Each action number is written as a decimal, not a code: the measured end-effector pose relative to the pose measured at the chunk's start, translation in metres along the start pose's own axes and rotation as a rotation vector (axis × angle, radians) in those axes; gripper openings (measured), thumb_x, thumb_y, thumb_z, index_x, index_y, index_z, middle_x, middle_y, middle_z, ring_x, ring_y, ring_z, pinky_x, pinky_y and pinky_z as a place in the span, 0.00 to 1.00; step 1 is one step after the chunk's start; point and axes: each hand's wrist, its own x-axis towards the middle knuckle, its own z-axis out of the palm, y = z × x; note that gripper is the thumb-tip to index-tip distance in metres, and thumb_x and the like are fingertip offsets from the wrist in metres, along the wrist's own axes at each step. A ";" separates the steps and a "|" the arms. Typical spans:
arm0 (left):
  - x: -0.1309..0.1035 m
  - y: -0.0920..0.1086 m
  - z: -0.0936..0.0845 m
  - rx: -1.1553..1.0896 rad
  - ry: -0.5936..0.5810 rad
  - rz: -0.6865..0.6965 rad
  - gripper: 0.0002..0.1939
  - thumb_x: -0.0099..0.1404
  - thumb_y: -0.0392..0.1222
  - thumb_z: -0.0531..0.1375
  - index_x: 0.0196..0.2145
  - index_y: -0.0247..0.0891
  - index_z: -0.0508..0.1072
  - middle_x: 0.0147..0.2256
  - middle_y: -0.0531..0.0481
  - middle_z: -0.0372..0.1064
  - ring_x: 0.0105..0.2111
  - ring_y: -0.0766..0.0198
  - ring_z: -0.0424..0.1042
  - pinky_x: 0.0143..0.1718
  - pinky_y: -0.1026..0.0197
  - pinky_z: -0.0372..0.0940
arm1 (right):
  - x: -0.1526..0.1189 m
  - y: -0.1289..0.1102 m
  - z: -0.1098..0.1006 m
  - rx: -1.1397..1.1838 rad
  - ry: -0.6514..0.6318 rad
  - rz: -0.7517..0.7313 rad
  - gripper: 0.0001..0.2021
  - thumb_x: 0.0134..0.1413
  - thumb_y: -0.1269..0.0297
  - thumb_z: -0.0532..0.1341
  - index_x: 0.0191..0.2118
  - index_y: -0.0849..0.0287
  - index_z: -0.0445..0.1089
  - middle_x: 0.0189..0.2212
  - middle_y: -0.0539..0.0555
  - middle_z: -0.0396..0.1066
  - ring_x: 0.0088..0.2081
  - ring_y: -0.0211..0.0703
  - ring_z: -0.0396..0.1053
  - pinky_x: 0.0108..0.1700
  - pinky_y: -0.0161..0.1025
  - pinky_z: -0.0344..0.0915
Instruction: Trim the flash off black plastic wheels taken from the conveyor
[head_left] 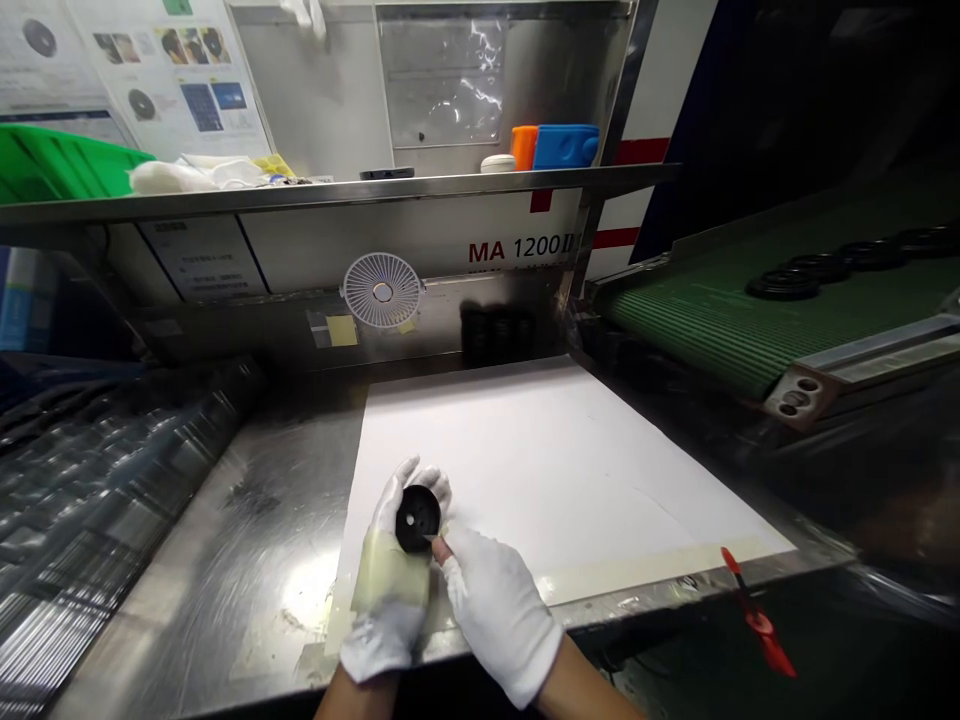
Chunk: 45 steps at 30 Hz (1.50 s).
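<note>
In my left hand point(391, 572), which wears a white glove with a yellowish palm, a black round disc-shaped part point(426, 508) is gripped with its hollow side towards me. A small hole shows pale near its centre-left. My right hand point(499, 605), also in a white glove with the thumb tip bare, is closed against the part's lower right rim. Something thin seems to sit at the thumb tip, too small to make out. Both hands are above the near left edge of a white sheet point(525, 470).
Black round parts point(784, 284) lie on a green conveyor belt point(697, 325) at right. Stacked clear trays point(82, 500) stand at left. A white fan point(382, 290) is at the back, below a shelf point(420, 183) with a green bin point(64, 165). A red clamp point(765, 630) hangs at the front edge.
</note>
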 end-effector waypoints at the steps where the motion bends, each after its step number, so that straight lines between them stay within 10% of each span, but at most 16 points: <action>1: -0.002 0.004 -0.003 0.024 -0.016 -0.055 0.21 0.55 0.35 0.62 0.47 0.39 0.70 0.44 0.44 0.71 0.44 0.58 0.71 0.48 0.56 0.66 | 0.000 0.002 -0.001 0.008 -0.005 -0.010 0.13 0.63 0.60 0.46 0.36 0.54 0.65 0.30 0.51 0.73 0.31 0.43 0.69 0.30 0.39 0.48; 5: -0.002 0.015 -0.012 -0.042 0.025 -0.231 0.19 0.55 0.33 0.58 0.46 0.35 0.72 0.35 0.43 0.72 0.36 0.57 0.73 0.38 0.56 0.70 | -0.001 0.007 -0.005 0.097 -0.037 -0.062 0.11 0.63 0.60 0.48 0.35 0.54 0.65 0.31 0.49 0.72 0.33 0.41 0.69 0.32 0.37 0.51; 11: 0.014 0.008 -0.002 -0.220 0.144 -0.144 0.04 0.57 0.33 0.58 0.32 0.33 0.73 0.24 0.49 0.67 0.27 0.63 0.70 0.29 0.60 0.69 | 0.001 0.005 -0.002 0.012 0.126 -0.052 0.09 0.62 0.65 0.48 0.32 0.54 0.63 0.28 0.47 0.69 0.30 0.40 0.66 0.31 0.37 0.49; 23: 0.011 0.004 0.011 -0.262 0.223 0.008 0.10 0.58 0.32 0.56 0.39 0.32 0.72 0.31 0.47 0.69 0.32 0.63 0.72 0.37 0.59 0.70 | -0.005 -0.010 0.009 -0.008 0.143 -0.031 0.11 0.62 0.65 0.47 0.33 0.53 0.65 0.28 0.48 0.72 0.29 0.40 0.69 0.30 0.39 0.48; 30: 0.004 0.016 -0.009 -0.107 0.062 -0.187 0.22 0.56 0.32 0.53 0.49 0.34 0.68 0.31 0.43 0.71 0.32 0.57 0.73 0.35 0.54 0.70 | -0.003 0.000 0.002 0.013 0.094 -0.126 0.08 0.62 0.64 0.49 0.34 0.52 0.64 0.29 0.46 0.71 0.31 0.40 0.68 0.31 0.37 0.49; 37: 0.018 0.004 -0.009 -0.121 0.057 -0.047 0.07 0.55 0.36 0.61 0.33 0.35 0.73 0.24 0.51 0.66 0.27 0.65 0.69 0.33 0.61 0.68 | 0.000 0.004 0.002 -0.100 0.147 -0.057 0.10 0.63 0.62 0.48 0.33 0.53 0.63 0.25 0.46 0.69 0.26 0.40 0.66 0.28 0.38 0.46; 45: 0.003 0.002 -0.009 -0.058 0.068 0.106 0.24 0.50 0.28 0.60 0.45 0.42 0.71 0.36 0.48 0.73 0.41 0.58 0.72 0.44 0.56 0.68 | -0.010 -0.013 0.008 -0.091 0.133 -0.046 0.13 0.64 0.62 0.46 0.32 0.53 0.63 0.26 0.47 0.70 0.27 0.41 0.68 0.29 0.39 0.46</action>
